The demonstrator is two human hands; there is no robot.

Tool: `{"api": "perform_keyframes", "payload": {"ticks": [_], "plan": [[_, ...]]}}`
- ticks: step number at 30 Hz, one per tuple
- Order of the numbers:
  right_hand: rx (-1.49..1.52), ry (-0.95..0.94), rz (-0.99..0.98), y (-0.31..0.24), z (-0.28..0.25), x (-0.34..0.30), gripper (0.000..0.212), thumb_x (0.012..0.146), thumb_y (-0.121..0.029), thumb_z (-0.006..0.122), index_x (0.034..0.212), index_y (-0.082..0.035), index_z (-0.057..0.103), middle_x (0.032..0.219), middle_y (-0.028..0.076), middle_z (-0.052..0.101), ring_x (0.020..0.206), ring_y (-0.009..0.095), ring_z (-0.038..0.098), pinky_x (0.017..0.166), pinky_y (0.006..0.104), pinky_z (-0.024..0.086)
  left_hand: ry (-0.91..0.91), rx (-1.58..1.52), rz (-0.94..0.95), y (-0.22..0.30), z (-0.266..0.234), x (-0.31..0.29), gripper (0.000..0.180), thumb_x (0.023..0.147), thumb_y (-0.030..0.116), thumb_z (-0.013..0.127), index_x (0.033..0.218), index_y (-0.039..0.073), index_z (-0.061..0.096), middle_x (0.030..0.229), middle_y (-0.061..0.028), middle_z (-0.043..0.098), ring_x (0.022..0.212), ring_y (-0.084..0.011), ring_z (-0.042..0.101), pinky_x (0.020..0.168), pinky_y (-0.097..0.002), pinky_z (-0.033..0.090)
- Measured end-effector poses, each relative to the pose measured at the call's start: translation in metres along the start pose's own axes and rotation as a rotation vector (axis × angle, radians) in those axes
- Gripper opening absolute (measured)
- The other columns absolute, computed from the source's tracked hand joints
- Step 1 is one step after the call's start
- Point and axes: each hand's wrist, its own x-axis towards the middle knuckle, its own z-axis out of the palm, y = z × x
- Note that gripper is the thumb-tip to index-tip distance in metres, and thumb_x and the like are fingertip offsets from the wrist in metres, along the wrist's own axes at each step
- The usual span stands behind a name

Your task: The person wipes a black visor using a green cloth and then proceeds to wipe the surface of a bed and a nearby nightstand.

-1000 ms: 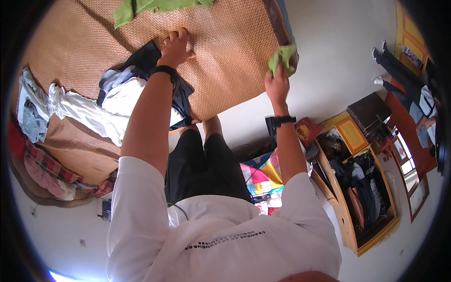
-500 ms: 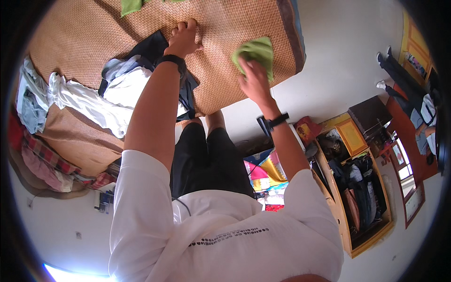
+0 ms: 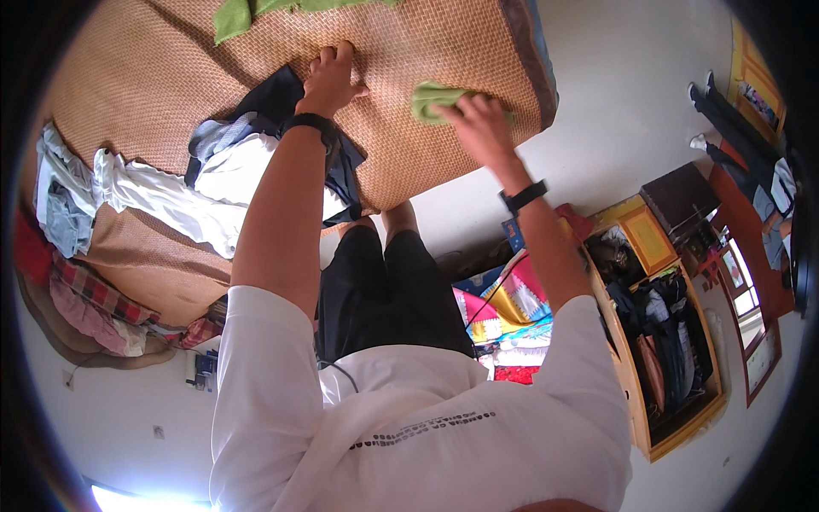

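My left hand (image 3: 331, 84) rests on the brown woven mat (image 3: 401, 154) that covers the bed, its fingers spread and nothing held. Farther right, my right hand (image 3: 485, 128) presses a folded green cloth (image 3: 429, 102) against the mat, with part of the cloth hidden beneath the fingers. Close to my left wrist lies a heap of dark and white clothes (image 3: 230, 166). More green cloth (image 3: 316, 4) is spread at the far edge of the view.
White and grey-blue garments (image 3: 64, 196) lie on the left of the bed. An open wooden cabinet (image 3: 674, 427) full of clothes stands at the right, near colourful patterned fabric (image 3: 512, 299). Another person (image 3: 725, 141) in dark trousers is at the far right.
My right hand has shifted slightly right, and the green cloth now looks flatter and more folded. My left hand stays on the mat. More of the far green cloth shows.
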Motion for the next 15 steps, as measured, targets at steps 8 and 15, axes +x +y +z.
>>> {"api": "perform_keyframes", "payload": {"ticks": [8,15], "plan": [[0.348,0.238,0.493,0.033,0.002,-0.066,0.062,0.071,0.006,0.062,0.130,-0.015,0.060,0.107,0.018,0.051,0.102,0.040,0.051,0.090,0.0494,0.044,-0.070,0.040,0.095,0.003,-0.023,0.004,0.065,0.057,0.050,0.088,0.091,0.003,0.058,0.090,-0.0142,0.059,0.092,-0.0327,0.058,0.080,-0.0444,0.047],[0.618,0.088,0.232,-0.079,0.036,-0.049,0.057,0.072,0.011,0.058,0.124,-0.011,0.064,0.119,0.013,0.054,0.107,0.036,0.050,0.095,0.0454,0.042,0.075,0.155,0.287,0.000,-0.015,-0.011,0.072,0.057,0.045,0.090,0.104,0.003,0.054,0.099,-0.0176,0.057,0.096,-0.0375,0.057,0.083,-0.0475,0.047]]}}
